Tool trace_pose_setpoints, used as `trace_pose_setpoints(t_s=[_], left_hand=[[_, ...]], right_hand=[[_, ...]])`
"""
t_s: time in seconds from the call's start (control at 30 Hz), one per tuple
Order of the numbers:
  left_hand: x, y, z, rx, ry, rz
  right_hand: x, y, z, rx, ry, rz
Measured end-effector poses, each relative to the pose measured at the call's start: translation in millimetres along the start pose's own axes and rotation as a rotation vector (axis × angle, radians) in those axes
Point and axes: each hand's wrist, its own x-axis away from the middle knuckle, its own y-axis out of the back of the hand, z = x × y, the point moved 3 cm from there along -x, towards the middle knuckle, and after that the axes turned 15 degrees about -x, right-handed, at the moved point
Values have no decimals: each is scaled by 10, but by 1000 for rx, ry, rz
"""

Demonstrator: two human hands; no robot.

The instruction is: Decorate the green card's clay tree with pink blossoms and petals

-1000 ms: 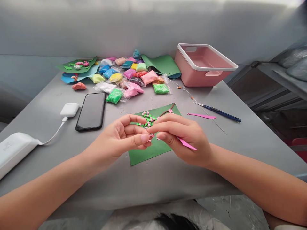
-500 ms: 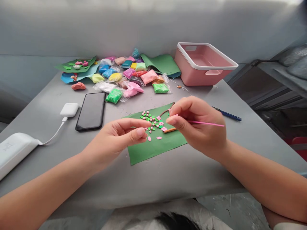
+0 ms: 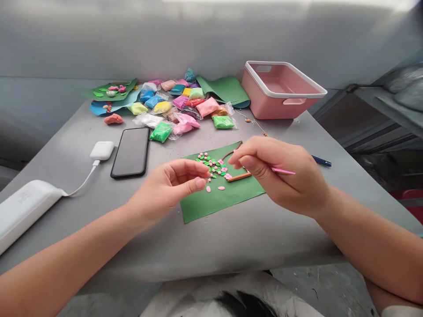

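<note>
My right hand (image 3: 284, 178) is closed around a thin pink stick (image 3: 283, 171), whose end sticks out past the palm side; its front tip is hidden by the fingers. To the left, my left hand (image 3: 173, 182) has thumb and index finger brought near each other in a pinch. Whatever is between those fingertips is too small to make out. Both hands hover over a green sheet (image 3: 208, 209) bearing a clay picture: pink flowers (image 3: 228, 176), green leaves, small pink balls and a brown-orange outline (image 3: 239, 177). Two loose pink ovals (image 3: 221, 188) lie below the flowers.
Several bags of coloured clay (image 3: 181, 125) are heaped at the back. A pink basket (image 3: 280, 105) stands at back right, with a dark blue pen (image 3: 321, 161) nearer. On the left are a phone (image 3: 130, 152), a white earbud case (image 3: 102, 150) and a white power bank (image 3: 29, 211).
My right hand has moved slightly right and turned, so less of the pink stick shows. A pink bit seen at its fingertips before is now out of sight. The view has shifted a little.
</note>
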Motion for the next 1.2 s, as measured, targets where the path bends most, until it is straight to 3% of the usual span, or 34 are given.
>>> trace_pose_setpoints(t_s=[0.2, 0.3, 0.43, 0.57, 0.7, 0.9, 1.2], left_hand=[[63, -108, 22, -179, -187, 89], [62, -87, 51, -169, -171, 57], [9, 8, -12, -52, -210, -60], [-55, 120, -66, 77, -151, -240], [-95, 197, -71, 115, -85, -324], [-100, 229, -85, 115, -39, -371], [-78, 201, -74, 112, -2, -349]], right_hand=[[89, 82, -89, 40, 36, 71], [209, 176, -252, 82, -52, 120], [381, 274, -466, 74, -153, 67], [471, 296, -546, 121, -107, 57], [503, 282, -550, 264, -31, 92], [545, 225, -524, 264, 72, 70], [570, 253, -543, 236, 13, 37]])
